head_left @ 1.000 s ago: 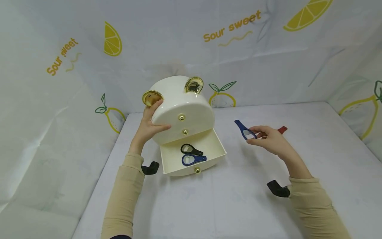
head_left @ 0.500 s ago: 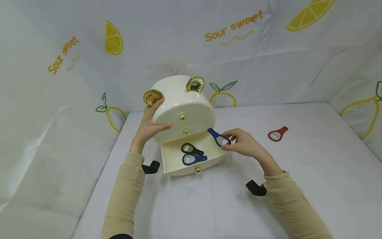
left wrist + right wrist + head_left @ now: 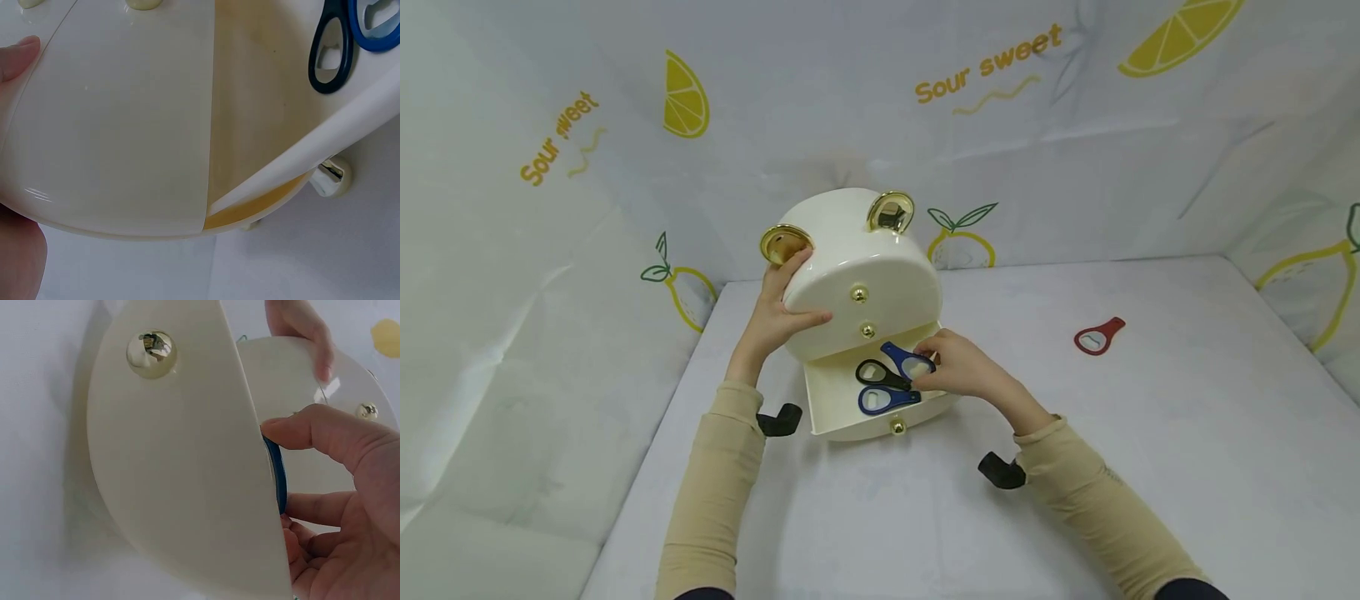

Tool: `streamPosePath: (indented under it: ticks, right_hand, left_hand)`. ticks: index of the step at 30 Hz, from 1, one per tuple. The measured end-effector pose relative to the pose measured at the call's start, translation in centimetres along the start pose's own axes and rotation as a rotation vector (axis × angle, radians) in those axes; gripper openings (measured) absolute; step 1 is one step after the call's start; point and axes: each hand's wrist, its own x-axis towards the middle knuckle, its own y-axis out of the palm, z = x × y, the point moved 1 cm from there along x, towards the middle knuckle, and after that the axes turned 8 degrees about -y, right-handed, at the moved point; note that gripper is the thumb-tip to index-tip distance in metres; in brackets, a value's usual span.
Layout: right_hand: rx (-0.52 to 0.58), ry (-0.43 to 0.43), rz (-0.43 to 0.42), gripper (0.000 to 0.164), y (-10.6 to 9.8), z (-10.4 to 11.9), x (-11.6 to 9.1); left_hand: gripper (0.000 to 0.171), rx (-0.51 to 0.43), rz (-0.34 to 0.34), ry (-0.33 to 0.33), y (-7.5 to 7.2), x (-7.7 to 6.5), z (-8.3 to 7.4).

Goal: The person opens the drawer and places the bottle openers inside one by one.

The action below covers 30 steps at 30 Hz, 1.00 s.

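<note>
A white storage box [image 3: 898, 292] with gold ears and knobs stands with its bottom drawer [image 3: 826, 404] pulled out. My left hand [image 3: 773, 312] grips the box's left side below one ear, thumb across the front. Over the drawer's right part, my right hand [image 3: 958, 365] pinches a blue bottle opener [image 3: 896, 356] by its ring end, handle pointing left and back. In the right wrist view, the drawer front hides most of this opener [image 3: 277, 478]. A black bottle opener [image 3: 871, 372] and a second blue bottle opener [image 3: 891, 400] lie side by side in the drawer.
A red bottle opener [image 3: 1097, 337] lies on the white-covered table [image 3: 880, 517], well to the right of the box. Behind the box hangs a white cloth [image 3: 820, 100] printed with lemons. Black wrist mounts [image 3: 1002, 471] jut from both sleeves.
My right hand has carried the blue bottle opener leftward from beside the red one to over the open drawer. The left hand keeps its hold on the box.
</note>
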Motion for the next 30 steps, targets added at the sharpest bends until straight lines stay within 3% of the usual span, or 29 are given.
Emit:
streamPosePath:
  ticks: [11,18,30]
  right_hand:
    - [-0.113,-0.071,0.063,0.041,2.7,0.0,2.2]
    - [-0.127,0.013,0.116,0.045,3.5,-0.6,2.9]
    - [-0.090,0.059,0.154,0.058,3.9,-0.7,3.4]
  left_hand:
    - [0.092,-0.005,0.005,-0.009,0.1,-0.2,-0.1]
    - [0.090,-0.001,0.016,-0.013,0.1,-1.2,-2.3]
    - [0.089,-0.015,0.020,-0.022,0.0,-1.3,-2.5]
